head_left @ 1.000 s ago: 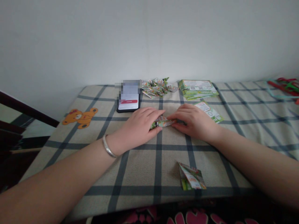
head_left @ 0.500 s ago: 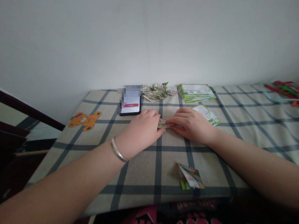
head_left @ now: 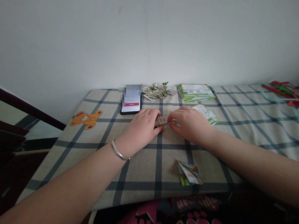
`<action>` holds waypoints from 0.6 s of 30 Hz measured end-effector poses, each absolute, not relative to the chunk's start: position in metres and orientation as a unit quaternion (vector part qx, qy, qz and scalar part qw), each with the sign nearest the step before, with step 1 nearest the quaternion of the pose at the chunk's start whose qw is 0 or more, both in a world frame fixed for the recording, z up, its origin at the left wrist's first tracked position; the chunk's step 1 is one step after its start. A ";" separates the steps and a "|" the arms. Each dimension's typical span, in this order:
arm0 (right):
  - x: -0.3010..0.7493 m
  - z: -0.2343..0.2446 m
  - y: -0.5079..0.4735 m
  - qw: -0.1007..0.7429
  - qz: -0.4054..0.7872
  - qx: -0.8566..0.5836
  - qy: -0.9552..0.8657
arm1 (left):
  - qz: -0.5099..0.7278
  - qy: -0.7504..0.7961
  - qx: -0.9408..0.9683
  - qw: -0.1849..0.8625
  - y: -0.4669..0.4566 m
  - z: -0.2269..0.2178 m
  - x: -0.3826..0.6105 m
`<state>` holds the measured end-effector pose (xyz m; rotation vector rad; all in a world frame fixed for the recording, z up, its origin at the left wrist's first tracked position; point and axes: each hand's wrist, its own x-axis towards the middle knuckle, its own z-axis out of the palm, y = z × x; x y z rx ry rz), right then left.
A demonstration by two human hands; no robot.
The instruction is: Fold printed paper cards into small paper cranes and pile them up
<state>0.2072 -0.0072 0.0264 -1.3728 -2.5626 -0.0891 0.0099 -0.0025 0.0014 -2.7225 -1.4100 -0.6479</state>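
Note:
Between my hands is a small folded piece of printed paper (head_left: 160, 121), coloured green, white and orange. My left hand (head_left: 146, 124) is closed on its left end, thumb in front and fingers behind. At the right end, the thumb and index finger of my right hand (head_left: 188, 123) pinch the paper. Part of it is hidden under my fingers. Nearer the table's front edge lies another folded paper piece (head_left: 189, 172), partly standing up. A flat printed card (head_left: 206, 114) lies just behind my right hand.
A phone (head_left: 131, 101) with a lit screen lies beyond my left hand. Several folded paper pieces (head_left: 156, 91) are heaped beside it, then a stack of printed cards (head_left: 196, 91). Red and green items (head_left: 282, 91) lie far right. A bear figure (head_left: 86, 119) is on the checked tablecloth (head_left: 140, 174).
My right thumb and index finger have shifted on the paper, and more of its printed face shows between my hands. The view has moved slightly.

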 end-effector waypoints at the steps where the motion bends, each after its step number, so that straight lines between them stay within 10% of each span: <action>1: 0.206 0.027 -0.007 0.119 -0.025 -0.475 -0.871 | -0.212 -0.445 -0.870 -0.002 -0.003 0.001 0.009; 18: 0.232 0.010 0.009 0.179 0.011 -0.358 -0.916 | -0.200 -0.421 -0.885 -0.004 -0.009 0.011 0.008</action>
